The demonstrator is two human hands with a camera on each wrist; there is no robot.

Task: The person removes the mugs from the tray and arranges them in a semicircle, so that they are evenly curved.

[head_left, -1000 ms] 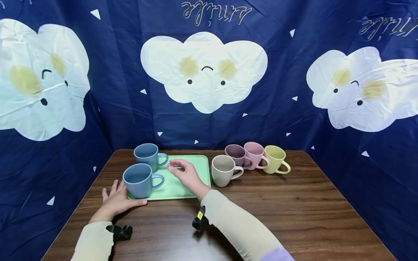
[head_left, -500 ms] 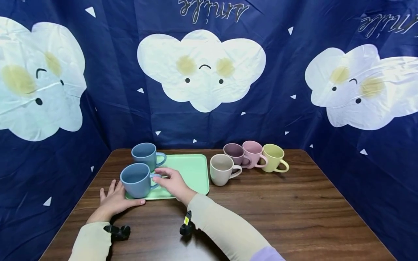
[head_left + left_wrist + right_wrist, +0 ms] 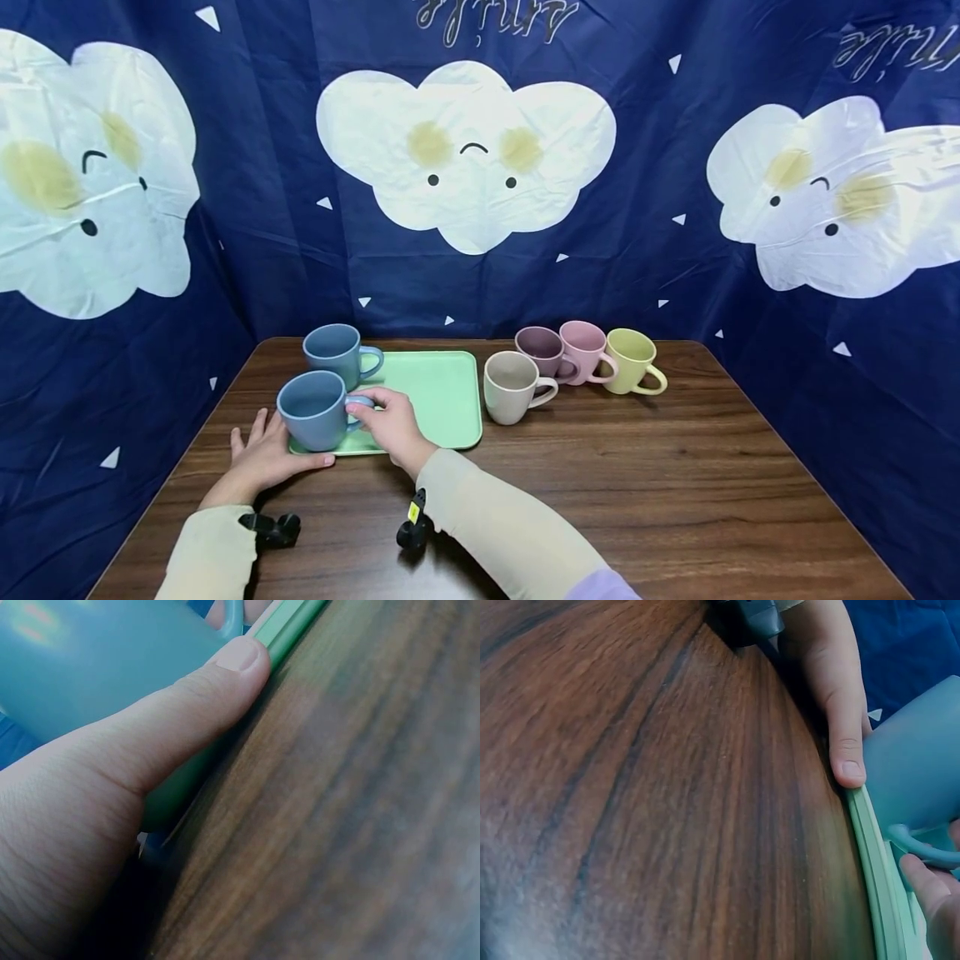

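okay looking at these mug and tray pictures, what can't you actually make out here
- Head view: the right hand covers the near blue mug's handle, so the grip there is hidden.
- Head view: that mug hides the green tray's near left corner and part of the left hand.
- Left wrist view: the mug is blurred and cut off by the frame edge.
- Right wrist view: the right hand's fingertips are cut off at the corner.
- No view shows the mugs' contents clearly.
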